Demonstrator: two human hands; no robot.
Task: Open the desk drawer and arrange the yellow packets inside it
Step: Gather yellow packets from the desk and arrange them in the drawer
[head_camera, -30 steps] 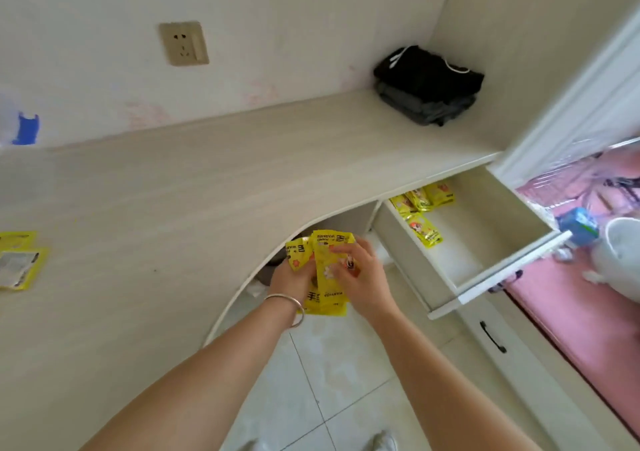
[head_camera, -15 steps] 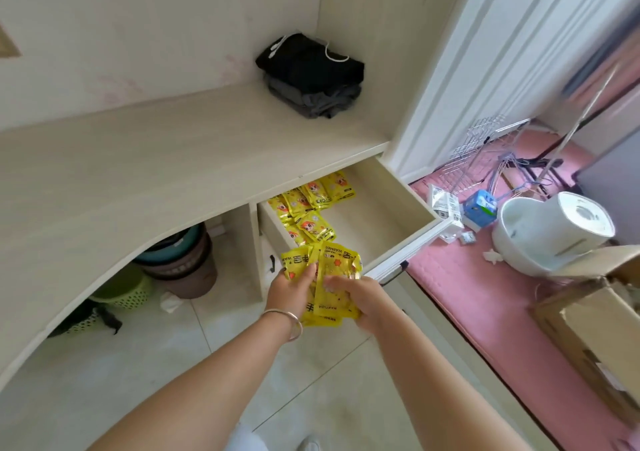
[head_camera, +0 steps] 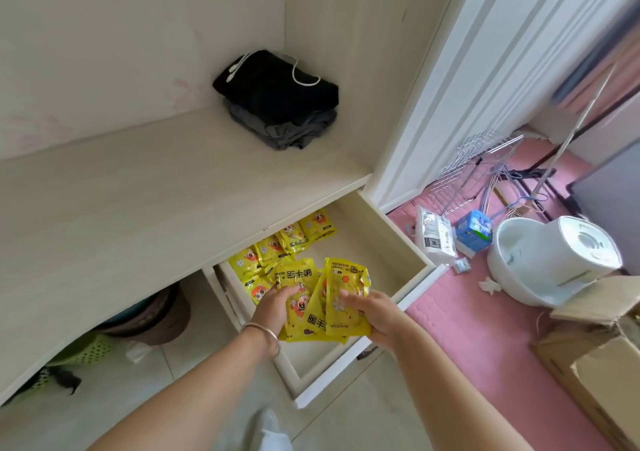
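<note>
Yellow packets sit fanned in your two hands, directly above the open desk drawer, which I'll use as the landmark. Far to the left of the drawer, under the desk top, you have a green basket and a dark bin on the floor. Just left of the drawer's middle, your left hand, a bangle on its wrist, grips the fan from the left side with the thumb curled onto the front of the packets. Inside the drawer, along its back left part, more yellow packets lie in an overlapping row. Behind the drawer, in the desk's corner, folded dark clothes lie stacked. Over the drawer's front half, your right hand pinches the rightmost packet, its fingers curled onto the front. To the right of the drawer, on the pink mat, stand a white basin, a blue carton and a cardboard box.
</note>
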